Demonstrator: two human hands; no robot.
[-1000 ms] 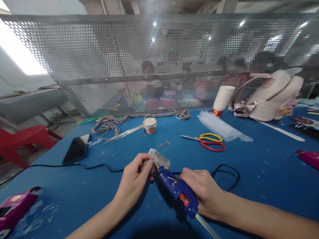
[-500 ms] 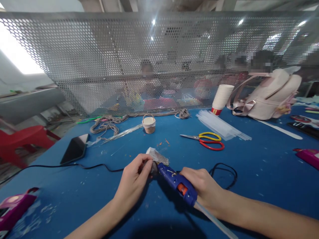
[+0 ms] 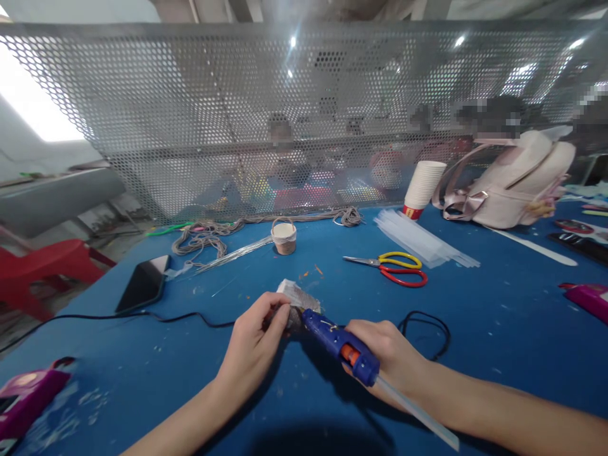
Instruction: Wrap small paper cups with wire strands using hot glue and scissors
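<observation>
My right hand (image 3: 380,342) is wrapped round a blue glue gun (image 3: 332,335), its nozzle pointing up and left. A clear glue stick (image 3: 418,411) sticks out of the gun's rear. Between the thumb and fingers of my left hand (image 3: 261,329) is a small dark grey piece (image 3: 294,319), mostly hidden by the fingers. The nozzle is right at that piece; whether they touch I cannot tell. Just behind lies a whitish, print-marked scrap (image 3: 298,295) on the blue table. Farther back stands a little bucket (image 3: 284,238) with a looped handle.
Scissors (image 3: 389,266) with yellow and red handles lie right of centre. Behind them are translucent glue sticks (image 3: 418,237), stacked paper cups (image 3: 424,187) and a pale backpack (image 3: 517,183). A phone (image 3: 144,283), grey cord (image 3: 202,239) and black cable (image 3: 190,315) are at left. A perforated metal screen (image 3: 190,126) stands behind.
The glue gun has shifted slightly to the right, and its rear glue stick with it. My left hand has hardly moved.
</observation>
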